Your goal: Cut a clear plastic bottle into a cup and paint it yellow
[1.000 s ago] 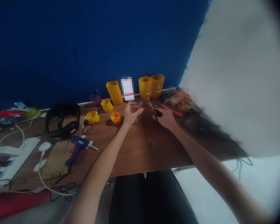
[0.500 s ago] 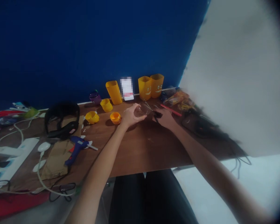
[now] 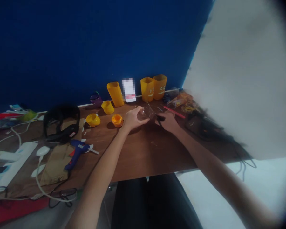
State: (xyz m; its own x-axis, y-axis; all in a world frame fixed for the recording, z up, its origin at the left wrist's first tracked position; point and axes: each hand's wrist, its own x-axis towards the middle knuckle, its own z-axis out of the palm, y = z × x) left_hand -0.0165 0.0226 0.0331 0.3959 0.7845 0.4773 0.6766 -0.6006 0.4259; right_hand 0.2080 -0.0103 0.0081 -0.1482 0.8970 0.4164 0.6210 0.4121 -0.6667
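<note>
Over the brown table (image 3: 138, 156), my left hand (image 3: 135, 119) is wrapped round a clear plastic cup (image 3: 147, 112), tilted with its open end toward my right hand. My right hand (image 3: 168, 121) grips the dark handles of a pair of scissors (image 3: 159, 117). The scissor blades reach to the cup's rim and seem to lie around its wall; how far they are closed is hard to make out. Just left of my left hand stands a small open tub of orange paint (image 3: 117, 120).
Yellow containers (image 3: 147, 89) stand along the blue wall, two with smiling faces. A blue glue gun (image 3: 77, 152), a black headset (image 3: 62, 125) and a white power strip (image 3: 16, 165) lie left. A red stick (image 3: 173, 112) and orange plastic scraps (image 3: 183, 100) lie right.
My left hand has turned the clear cup from upright to tilted toward the scissors. The scissor blades, spread before, now meet the cup's rim. My right hand has barely moved.
</note>
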